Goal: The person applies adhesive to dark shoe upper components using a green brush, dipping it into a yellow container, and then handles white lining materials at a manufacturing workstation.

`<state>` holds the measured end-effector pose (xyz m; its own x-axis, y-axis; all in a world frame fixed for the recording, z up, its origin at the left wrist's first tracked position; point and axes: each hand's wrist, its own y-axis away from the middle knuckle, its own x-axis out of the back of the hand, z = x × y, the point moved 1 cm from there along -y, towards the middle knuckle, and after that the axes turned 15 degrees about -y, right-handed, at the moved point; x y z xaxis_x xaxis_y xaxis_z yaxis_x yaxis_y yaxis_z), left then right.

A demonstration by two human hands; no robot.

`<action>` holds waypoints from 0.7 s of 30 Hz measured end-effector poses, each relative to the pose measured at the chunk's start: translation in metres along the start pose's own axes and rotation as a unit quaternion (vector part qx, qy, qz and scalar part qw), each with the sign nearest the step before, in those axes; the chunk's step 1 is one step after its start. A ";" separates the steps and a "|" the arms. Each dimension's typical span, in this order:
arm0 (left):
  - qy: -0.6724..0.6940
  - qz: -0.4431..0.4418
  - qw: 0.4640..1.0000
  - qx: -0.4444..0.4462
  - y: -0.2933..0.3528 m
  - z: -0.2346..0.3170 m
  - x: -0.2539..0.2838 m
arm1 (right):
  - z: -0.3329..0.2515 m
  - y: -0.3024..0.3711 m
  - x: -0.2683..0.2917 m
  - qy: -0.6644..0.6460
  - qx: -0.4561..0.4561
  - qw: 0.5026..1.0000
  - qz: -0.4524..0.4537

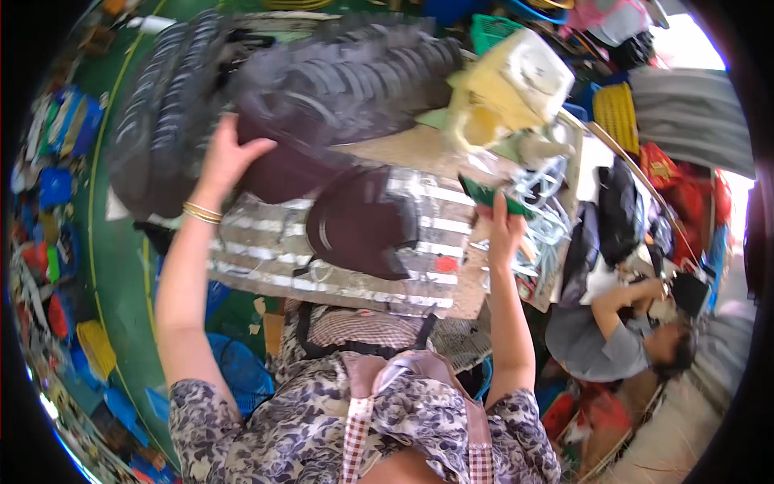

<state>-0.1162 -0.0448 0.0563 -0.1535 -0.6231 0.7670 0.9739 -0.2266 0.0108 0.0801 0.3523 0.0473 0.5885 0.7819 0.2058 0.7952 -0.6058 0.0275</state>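
Note:
My left hand (222,165) is at the left end of the work board, its thumb over the edge of a dark maroon curved piece (282,165) of sheet material, with its fingers mostly hidden. A second maroon piece (359,222), rounded at one end and notched at the other, lies flat on the board (278,262), which is striped with white tape. Right of it, my right hand (504,230) grips a dark green, flat handheld thing (492,196); its exact kind is unclear. Beyond the board, rows of overlapping dark curved pieces (347,77) are blurred.
A yellowed plastic container (508,89) with a cut opening stands at the back right. Pale tangled strips (548,214) lie beside my right hand. Another stack of dark pieces (165,121) is at far left. At the right a person in a grey shirt (601,343) is working.

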 end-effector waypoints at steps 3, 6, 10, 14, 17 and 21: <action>-0.171 0.162 0.972 0.001 -0.030 -0.065 0.020 | -0.013 -0.041 -0.020 -0.025 0.070 0.997 0.008; -0.231 0.276 0.927 -0.109 -0.021 0.000 -0.002 | -0.011 -0.081 -0.028 0.012 0.110 0.994 0.004; -0.117 0.048 0.976 -0.175 0.038 0.062 -0.065 | 0.006 -0.123 -0.036 0.224 0.202 0.951 -0.065; -0.189 -0.062 0.968 -0.154 0.096 0.068 -0.133 | -0.005 -0.135 -0.032 -0.101 -0.098 0.982 -0.125; -0.261 -0.059 0.950 -0.163 0.113 0.070 -0.143 | -0.005 -0.082 -0.027 -0.176 -0.190 0.955 -0.145; -0.249 -0.087 0.953 -0.149 0.111 0.072 -0.146 | 0.038 -0.007 -0.040 -0.100 -0.157 0.938 -0.293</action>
<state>0.0260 0.0745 -0.0083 -0.1371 -0.1409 0.9805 0.8390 -0.5427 0.0394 0.0567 0.3306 0.0015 0.1039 0.9870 -0.1222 0.9268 -0.0515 0.3720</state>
